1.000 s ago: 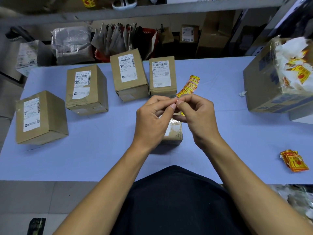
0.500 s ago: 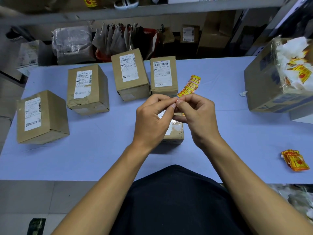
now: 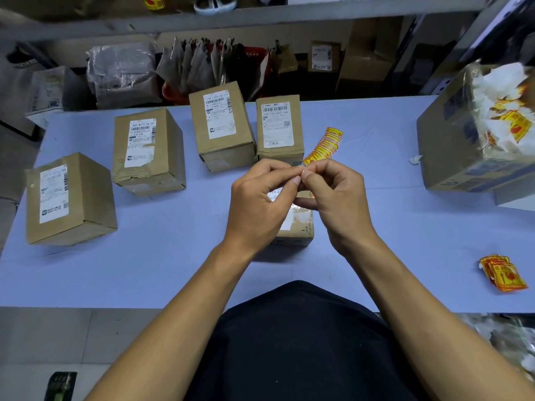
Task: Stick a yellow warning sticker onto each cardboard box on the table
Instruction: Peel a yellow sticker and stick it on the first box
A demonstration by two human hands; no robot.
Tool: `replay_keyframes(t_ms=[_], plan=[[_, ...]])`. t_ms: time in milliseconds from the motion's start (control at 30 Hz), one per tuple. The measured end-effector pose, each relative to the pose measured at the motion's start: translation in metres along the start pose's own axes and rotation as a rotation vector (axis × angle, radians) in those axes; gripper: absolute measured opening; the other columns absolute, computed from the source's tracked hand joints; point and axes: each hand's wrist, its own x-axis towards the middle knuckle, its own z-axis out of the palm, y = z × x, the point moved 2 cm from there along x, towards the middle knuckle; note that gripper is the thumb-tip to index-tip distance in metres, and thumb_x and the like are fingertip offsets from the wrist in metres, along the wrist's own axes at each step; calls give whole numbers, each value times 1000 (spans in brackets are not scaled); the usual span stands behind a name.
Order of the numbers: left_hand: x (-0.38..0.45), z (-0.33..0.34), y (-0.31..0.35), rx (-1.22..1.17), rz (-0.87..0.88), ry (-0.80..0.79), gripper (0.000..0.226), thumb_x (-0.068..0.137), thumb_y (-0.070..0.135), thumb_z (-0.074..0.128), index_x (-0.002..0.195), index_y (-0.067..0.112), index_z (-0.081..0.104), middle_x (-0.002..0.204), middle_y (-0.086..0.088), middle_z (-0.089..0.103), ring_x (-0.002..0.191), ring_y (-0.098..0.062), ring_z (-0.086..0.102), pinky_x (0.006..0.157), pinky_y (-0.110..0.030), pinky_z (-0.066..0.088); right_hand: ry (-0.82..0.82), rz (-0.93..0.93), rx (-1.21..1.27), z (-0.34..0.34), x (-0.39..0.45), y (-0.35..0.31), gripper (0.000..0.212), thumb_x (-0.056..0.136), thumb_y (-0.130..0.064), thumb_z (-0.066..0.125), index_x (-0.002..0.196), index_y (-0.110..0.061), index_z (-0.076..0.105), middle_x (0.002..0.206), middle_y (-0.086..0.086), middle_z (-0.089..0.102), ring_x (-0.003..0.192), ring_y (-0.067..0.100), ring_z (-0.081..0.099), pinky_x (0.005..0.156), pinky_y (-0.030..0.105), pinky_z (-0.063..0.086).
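Left hand (image 3: 260, 204) and right hand (image 3: 335, 198) pinched one end of a yellow sticker strip (image 3: 324, 147) together, directly above a small cardboard box (image 3: 298, 227).

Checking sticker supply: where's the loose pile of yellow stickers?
Head view, the loose sticker pile lies far right near the table's front edge, right of the right hand.

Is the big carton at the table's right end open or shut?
Open. The big carton has no flaps closed over its top, and crumpled white backing paper with yellow sticker scraps spills out.
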Motion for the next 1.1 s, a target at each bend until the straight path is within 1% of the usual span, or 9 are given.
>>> replay_keyframes(t_ms=[200, 400, 600, 733, 800, 867, 1000, 1067, 1100], plan=[[1, 0, -1, 49, 40, 12, 19, 89, 4, 69, 107, 8, 77, 94, -6, 69, 87, -15, 66, 75, -36, 57, -29, 21, 20, -3, 1, -1, 14, 94, 0, 59, 82, -3, 66, 68, -2, 67, 76, 15, 71, 77, 44, 63], [2, 0, 1, 130, 118, 28, 17, 88, 3, 71, 103, 5, 78, 91, -8, 69, 82, -14, 63, 74, -26, 53, -5, 37, 44, -1, 1, -2, 15, 92, 2, 58, 80, -2, 65, 68, 0, 66, 73, 15, 70, 79, 51, 62], [2, -1, 3, 146, 144, 28, 16, 87, 4, 71, 102, 5, 78, 91, -8, 69, 82, -14, 64, 74, -23, 52, 13, 31, 52, 2, 1, -1, 18, 92, 3, 56, 77, -5, 62, 68, -1, 65, 69, 13, 68, 80, 52, 60], [2, -2, 2, 78, 96, 7, 16, 88, 4, 70, 102, 7, 78, 92, -7, 70, 84, -13, 65, 75, -25, 54, 12, -5, 44, 3, 1, 0, 21, 92, 5, 54, 75, -6, 59, 68, -3, 64, 67, 11, 66, 76, 41, 60], [2, -1, 1, -9, 32, -20, 17, 88, 3, 69, 102, 7, 78, 93, -6, 69, 85, -12, 66, 76, -24, 55, 9, -28, 46, 3, 1, 2, 22, 91, 5, 54, 73, -7, 59, 70, 0, 63, 70, 16, 64, 75, 40, 59], [2, -1, 1, -115, -49, -51, 16, 90, 4, 68, 103, 8, 77, 95, -6, 68, 87, -11, 67, 76, -26, 56, 3, -46, 48, 3, 1, 3, 19, 88, 1, 56, 73, -9, 58, 73, 7, 61, 74, 23, 63, 75, 43, 59], [2, -1, -1, -228, -151, -86, 14, 91, 7, 67, 101, 13, 76, 96, -3, 69, 88, -19, 70, 78, -41, 60, -18, -76, 28, 2, 2, 5, 12, 84, -5, 56, 73, -9, 58, 74, 13, 57, 74, 30, 59, 76, 57, 56], [2, -2, -1, -241, -163, -88, 12, 91, 8, 67, 99, 12, 76, 96, -3, 69, 86, -20, 70, 77, -41, 60, -25, -94, 7, 1, 2, 5, 12, 85, -4, 57, 73, -8, 57, 73, 14, 57, 73, 31, 59, 73, 59, 54], [2, -2, 0, -237, -165, -87, 12, 91, 8, 67, 98, 12, 76, 95, -3, 70, 86, -19, 70, 76, -37, 59, -26, -103, -2, 1, 3, 6, 12, 86, -3, 57, 74, -6, 57, 73, 14, 57, 72, 32, 59, 73, 59, 54]])
